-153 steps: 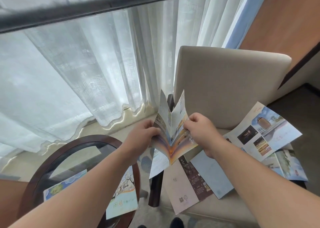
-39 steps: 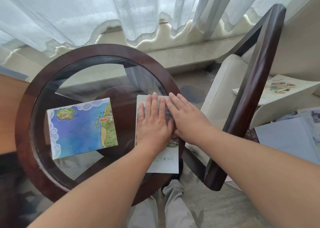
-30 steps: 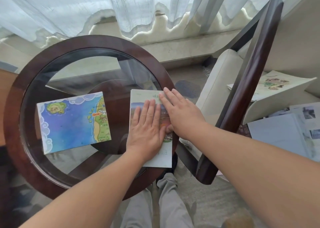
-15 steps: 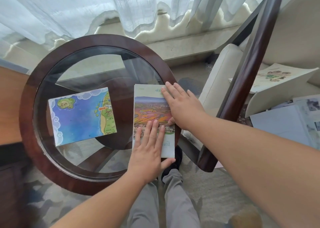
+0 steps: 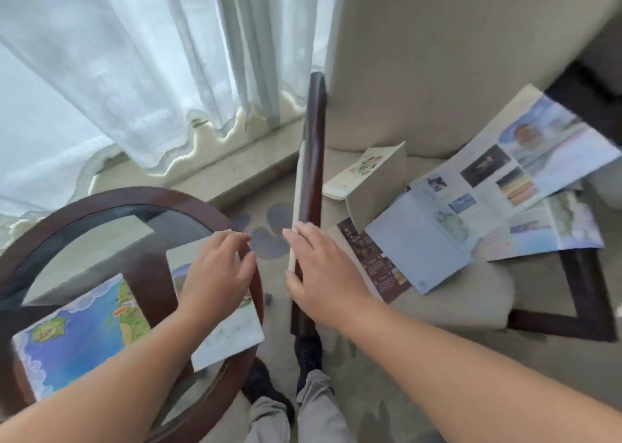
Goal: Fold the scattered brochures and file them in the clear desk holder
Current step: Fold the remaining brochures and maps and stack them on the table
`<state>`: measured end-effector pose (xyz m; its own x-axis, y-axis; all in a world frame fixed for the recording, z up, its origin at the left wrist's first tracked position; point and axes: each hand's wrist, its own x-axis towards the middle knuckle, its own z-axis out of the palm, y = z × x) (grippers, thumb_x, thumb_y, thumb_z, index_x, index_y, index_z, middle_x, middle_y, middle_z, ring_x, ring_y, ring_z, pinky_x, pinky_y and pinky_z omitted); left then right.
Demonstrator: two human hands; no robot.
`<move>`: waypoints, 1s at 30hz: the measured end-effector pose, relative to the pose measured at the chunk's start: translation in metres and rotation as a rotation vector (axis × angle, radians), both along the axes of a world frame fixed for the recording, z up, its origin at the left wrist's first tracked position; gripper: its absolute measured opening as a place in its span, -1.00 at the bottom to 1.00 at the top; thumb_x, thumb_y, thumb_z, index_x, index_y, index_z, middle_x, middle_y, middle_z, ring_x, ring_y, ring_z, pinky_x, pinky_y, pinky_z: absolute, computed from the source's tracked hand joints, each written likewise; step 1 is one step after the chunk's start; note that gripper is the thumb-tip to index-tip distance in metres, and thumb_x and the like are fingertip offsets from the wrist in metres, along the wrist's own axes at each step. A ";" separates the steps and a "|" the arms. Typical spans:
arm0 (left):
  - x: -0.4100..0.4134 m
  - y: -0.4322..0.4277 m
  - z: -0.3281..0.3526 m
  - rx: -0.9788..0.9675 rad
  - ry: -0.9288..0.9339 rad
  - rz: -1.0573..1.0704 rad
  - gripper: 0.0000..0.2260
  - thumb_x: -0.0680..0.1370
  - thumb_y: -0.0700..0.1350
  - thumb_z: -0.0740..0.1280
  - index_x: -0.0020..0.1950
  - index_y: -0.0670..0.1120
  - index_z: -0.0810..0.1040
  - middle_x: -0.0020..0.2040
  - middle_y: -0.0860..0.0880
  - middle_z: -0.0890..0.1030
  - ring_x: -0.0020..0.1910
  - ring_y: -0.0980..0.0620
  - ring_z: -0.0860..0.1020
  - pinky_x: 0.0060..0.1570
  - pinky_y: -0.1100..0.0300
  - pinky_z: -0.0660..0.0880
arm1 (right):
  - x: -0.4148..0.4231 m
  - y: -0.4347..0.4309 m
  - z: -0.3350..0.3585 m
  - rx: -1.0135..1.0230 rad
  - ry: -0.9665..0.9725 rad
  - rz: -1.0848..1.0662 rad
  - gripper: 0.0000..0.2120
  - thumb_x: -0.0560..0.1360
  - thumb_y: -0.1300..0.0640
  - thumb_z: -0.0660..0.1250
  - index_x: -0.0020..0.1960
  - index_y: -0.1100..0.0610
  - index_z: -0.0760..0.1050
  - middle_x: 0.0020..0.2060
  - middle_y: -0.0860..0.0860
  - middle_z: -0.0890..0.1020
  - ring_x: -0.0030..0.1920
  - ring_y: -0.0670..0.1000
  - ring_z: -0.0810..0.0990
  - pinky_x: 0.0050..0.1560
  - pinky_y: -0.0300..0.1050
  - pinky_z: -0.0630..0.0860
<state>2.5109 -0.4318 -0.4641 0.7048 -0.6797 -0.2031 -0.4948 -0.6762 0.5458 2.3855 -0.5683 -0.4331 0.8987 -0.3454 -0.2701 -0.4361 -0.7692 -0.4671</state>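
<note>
Head view: my left hand lies loosely spread on the folded brochure on the glass table. My right hand, flat and empty, hovers over the chair arm. The nearest unfolded brochure lies just right of it, long axis running roughly away from me, so I judge it the right hand's reach.

The right hand has left the folded brochure and is now over the chair's dark armrest, fingers straight. The left hand has moved from the brochure's near end to its middle, fingers loosely bent. The view has turned right, so the open brochures on the seat now show.
</note>
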 end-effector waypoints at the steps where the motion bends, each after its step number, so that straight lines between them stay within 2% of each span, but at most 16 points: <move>1: -0.001 -0.013 0.010 -0.034 -0.016 -0.029 -0.71 0.58 -0.04 0.27 0.28 -0.08 0.51 0.21 -0.02 0.51 0.23 0.01 0.42 0.23 0.09 0.34 | -0.014 -0.011 0.008 -0.006 0.002 -0.067 -0.45 0.56 0.01 0.22 0.51 0.06 0.18 0.50 0.05 0.22 0.51 0.06 0.15 0.45 0.02 0.21; 5: -0.016 -0.062 0.044 -0.108 -0.036 -0.153 -0.73 0.58 -0.05 0.28 0.27 -0.05 0.51 0.21 0.03 0.49 0.25 0.04 0.40 0.25 0.10 0.35 | -0.066 -0.047 0.027 -0.014 0.054 -0.269 -0.47 0.57 0.03 0.17 0.52 0.07 0.20 0.51 0.03 0.22 0.50 0.03 0.16 0.47 -0.01 0.23; 10: -0.055 -0.112 0.061 -0.117 -0.031 -0.258 -0.72 0.58 -0.05 0.26 0.29 -0.02 0.50 0.25 0.02 0.49 0.28 0.03 0.39 0.25 0.12 0.31 | -0.113 -0.086 0.028 -0.032 0.106 -0.411 -0.56 0.57 0.06 0.18 0.42 0.10 0.30 0.41 0.02 0.33 0.42 0.03 0.26 0.35 -0.04 0.33; 13: -0.082 -0.140 0.060 -0.106 -0.015 -0.301 -0.72 0.58 -0.05 0.26 0.30 0.00 0.50 0.25 0.05 0.49 0.28 0.05 0.39 0.25 0.16 0.30 | -0.137 -0.113 0.021 -0.003 0.149 -0.421 -0.52 0.60 0.04 0.15 0.50 0.09 0.23 0.48 0.01 0.26 0.48 0.01 0.18 0.42 -0.03 0.28; 15: -0.101 -0.162 0.055 -0.094 0.001 -0.309 -0.72 0.58 -0.04 0.25 0.30 0.02 0.49 0.24 0.09 0.49 0.24 0.11 0.39 0.18 0.26 0.28 | -0.153 -0.136 0.015 0.019 0.162 -0.422 -0.49 0.61 0.01 0.14 0.53 0.08 0.18 0.51 -0.01 0.21 0.51 0.00 0.14 0.43 -0.06 0.24; 17: -0.118 -0.185 0.047 -0.068 0.027 -0.289 -0.72 0.59 -0.02 0.24 0.30 0.04 0.48 0.23 0.11 0.48 0.20 0.15 0.38 0.10 0.31 0.24 | -0.168 -0.162 0.009 0.039 0.171 -0.417 -0.48 0.61 0.01 0.14 0.54 0.06 0.16 0.52 -0.02 0.19 0.50 -0.01 0.15 0.41 -0.07 0.25; 19: -0.137 -0.208 0.038 -0.030 0.070 -0.261 -0.73 0.60 -0.02 0.23 0.30 0.05 0.47 0.22 0.11 0.47 0.20 0.12 0.41 0.08 0.27 0.27 | -0.183 -0.187 0.003 0.057 0.177 -0.416 -0.49 0.61 0.02 0.15 0.52 0.06 0.18 0.50 -0.03 0.23 0.48 0.00 0.20 0.39 -0.05 0.30; 23: -0.169 -0.246 0.021 0.052 0.120 -0.264 -0.71 0.61 0.02 0.18 0.33 0.08 0.43 0.26 0.12 0.44 0.23 0.08 0.44 0.14 0.24 0.31 | -0.204 -0.231 -0.014 0.075 0.221 -0.426 -0.55 0.59 0.02 0.16 0.46 0.06 0.26 0.38 -0.02 0.35 0.35 0.03 0.33 0.25 -0.03 0.42; 30: -0.184 -0.272 -0.025 0.137 0.180 -0.261 -0.70 0.62 0.01 0.17 0.34 0.04 0.44 0.31 0.04 0.45 0.32 0.03 0.37 0.26 0.17 0.28 | -0.192 -0.270 -0.072 0.113 0.442 -0.430 -0.57 0.55 -0.05 0.25 0.36 0.08 0.33 0.28 0.09 0.42 0.25 0.13 0.41 0.08 0.01 0.45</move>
